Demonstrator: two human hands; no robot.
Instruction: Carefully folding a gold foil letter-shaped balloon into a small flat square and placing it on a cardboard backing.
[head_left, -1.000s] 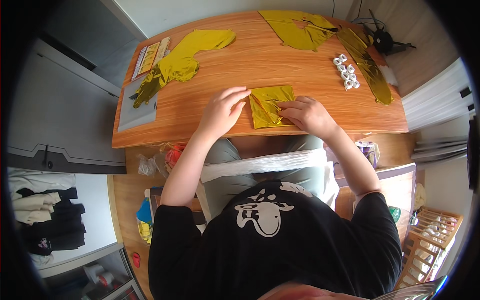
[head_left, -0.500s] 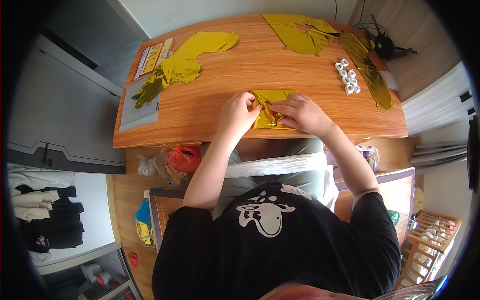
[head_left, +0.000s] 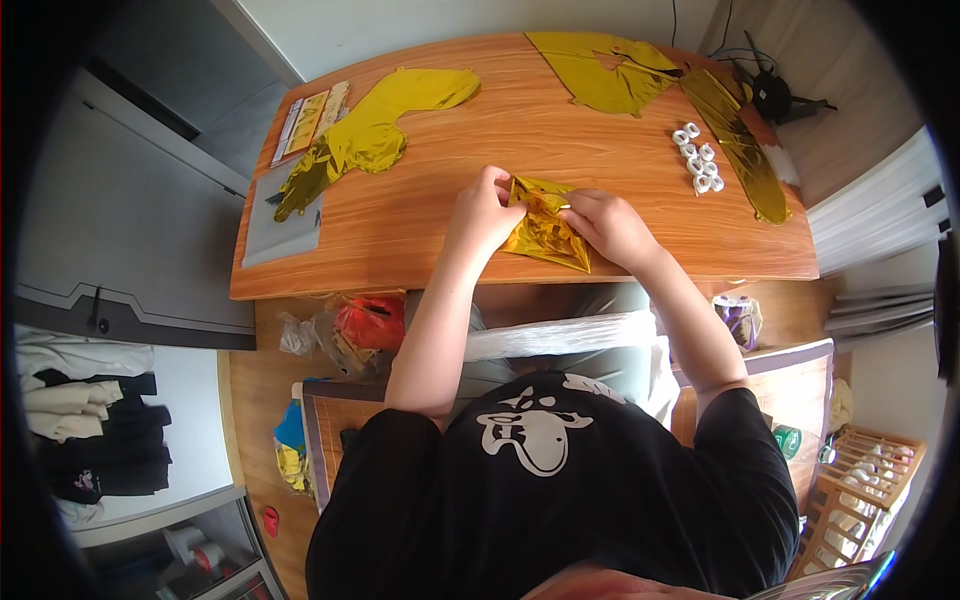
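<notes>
A folded gold foil balloon [head_left: 548, 237] lies at the near edge of the wooden table, its surface crinkled and shiny. My left hand [head_left: 487, 212] pinches its left edge between thumb and fingers. From the other side my right hand [head_left: 608, 225] grips its upper right part, the fingertips drawn together on the foil. A small white spot shows at those fingertips; I cannot tell what it is. The foil sits slightly skewed, with one corner pointing towards me.
Flat gold foil balloons lie at the table's far left [head_left: 385, 112], far right [head_left: 615, 80] and right edge [head_left: 738, 145]. Several small white rolls [head_left: 697, 160] stand nearby. At left are a printed card [head_left: 308, 118] and a clear plastic bag [head_left: 280, 235]. A black router [head_left: 772, 97] occupies the back right corner.
The foil has turned, and its crinkled inner part shows more. My right hand has shifted from lying over the foil to pinching it; my left hand has moved slightly.
</notes>
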